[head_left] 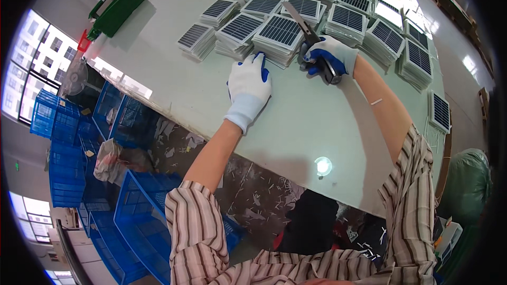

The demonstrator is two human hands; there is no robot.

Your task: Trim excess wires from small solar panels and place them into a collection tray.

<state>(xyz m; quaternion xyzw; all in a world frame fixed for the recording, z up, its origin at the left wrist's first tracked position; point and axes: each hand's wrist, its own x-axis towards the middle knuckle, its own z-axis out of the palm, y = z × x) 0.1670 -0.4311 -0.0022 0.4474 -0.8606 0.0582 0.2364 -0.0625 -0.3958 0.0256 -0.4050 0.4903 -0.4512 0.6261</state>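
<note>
My left hand [248, 82], in a white glove with blue on its fingers, lies on the pale table [195, 95] with its fingers stretched forward. Its fingertips reach the near side of a stack of small solar panels [279, 32]; whether they press on it I cannot tell. In a matching glove, my right hand [334, 55] is closed around the dark handles of a pair of shears [301, 21]. The long grey blade points up and left, over the right edge of that same stack. More stacks of solar panels [240, 26] stand close around and behind it.
A green case [119, 13] sits at the table's far left. Blue plastic crates [68, 171] stand on the floor to the left, where scraps [253, 198] are scattered. One solar panel [439, 111] lies at the right edge, near a green sack [465, 184].
</note>
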